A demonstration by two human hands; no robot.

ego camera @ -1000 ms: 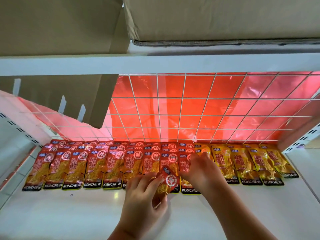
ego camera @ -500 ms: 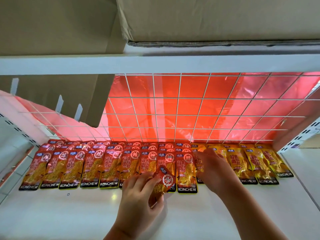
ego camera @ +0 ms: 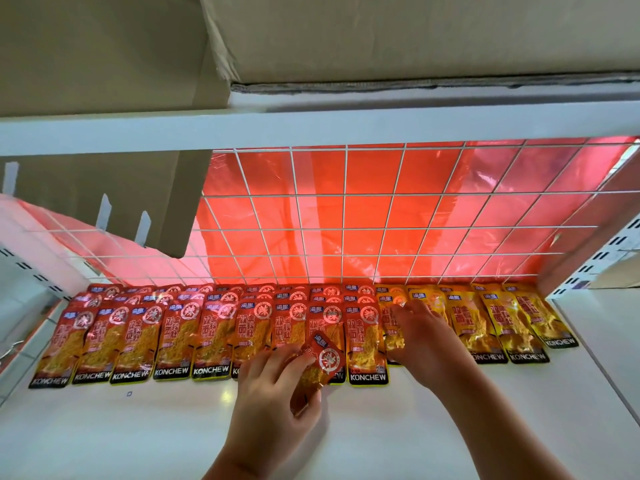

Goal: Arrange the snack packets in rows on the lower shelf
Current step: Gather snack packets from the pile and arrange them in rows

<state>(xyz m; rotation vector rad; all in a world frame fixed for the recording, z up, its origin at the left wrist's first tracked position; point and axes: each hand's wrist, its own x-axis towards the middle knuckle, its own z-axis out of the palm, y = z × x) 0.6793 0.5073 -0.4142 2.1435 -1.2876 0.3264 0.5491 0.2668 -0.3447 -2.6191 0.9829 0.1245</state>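
Several red snack packets (ego camera: 176, 337) lie in overlapping rows along the back of the white lower shelf (ego camera: 138, 427). Several yellow packets (ego camera: 498, 327) continue the rows to the right. My left hand (ego camera: 273, 407) holds a few loose red packets (ego camera: 320, 367) just above the shelf, in front of the row's middle. My right hand (ego camera: 420, 344) lies with fingers spread on a yellow packet (ego camera: 389, 317) at the seam between red and yellow. Its palm hides most of that packet.
A white wire grid (ego camera: 346, 216) with red film behind it closes the back of the shelf. An upper shelf edge (ego camera: 311, 128) carries cardboard boxes (ego camera: 415, 36) overhead. Slotted uprights (ego camera: 609, 251) stand at both sides. A cardboard flap (ego camera: 187, 202) hangs at the left.
My right hand has slid rightward from the last red packet to the first yellow one. A red packet now lies uncovered at the row's right end. My left hand keeps its loose packets.
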